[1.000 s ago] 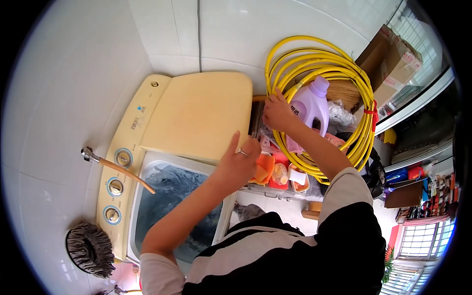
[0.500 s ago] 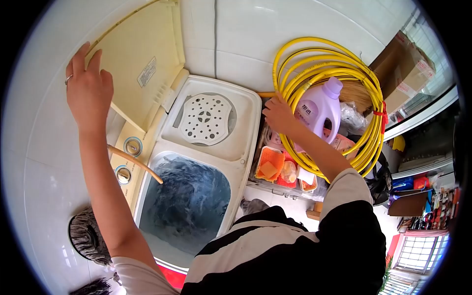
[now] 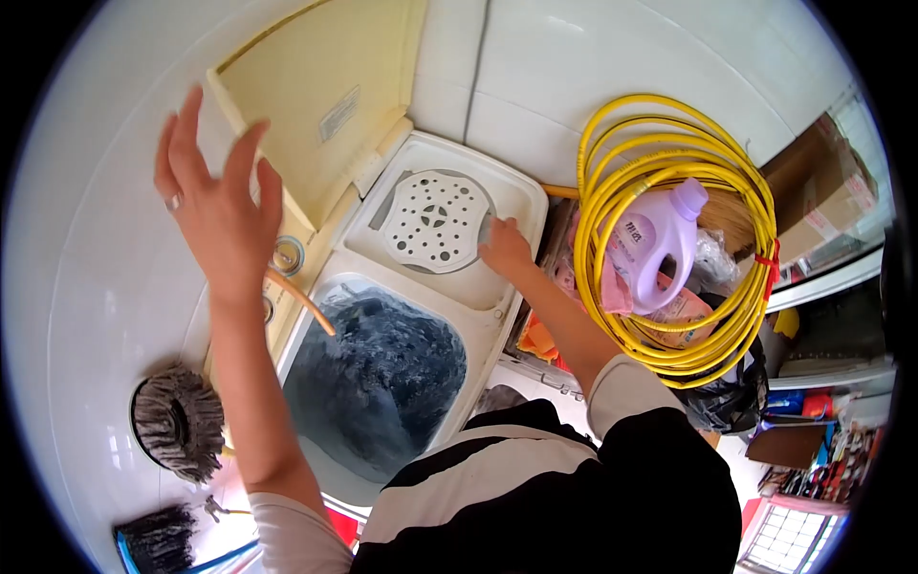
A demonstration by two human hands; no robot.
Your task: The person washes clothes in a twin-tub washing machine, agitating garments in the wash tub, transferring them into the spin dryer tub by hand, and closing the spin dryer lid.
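A twin-tub washing machine (image 3: 516, 297) stands before me, its cream lid (image 3: 320, 96) raised against the wall. My left hand (image 3: 220, 206), fingers spread and a ring on one, is in front of the lid's left edge and holds nothing. My right hand (image 3: 507, 247) is at the right edge of the white perforated spin cover (image 3: 435, 220), its fingers curled; the fingertips' grip on it is hard to make out. Dark bluish water and cloth (image 3: 382, 373) swirl in the wash tub. An orange-brown hose (image 3: 301, 298) hangs over that tub.
Right of the machine are a yellow hose coil (image 3: 612, 225), a purple detergent bottle (image 3: 655, 244) and orange items (image 3: 538, 337). A cardboard box (image 3: 822, 196) is at the far right. A mop head (image 3: 178, 423) and a dark brush (image 3: 158, 538) are at lower left.
The lid was first lifted by my left hand, which has since let go and opened. My right hand has moved left from beside the yellow coil to the spin cover. The view has shifted.
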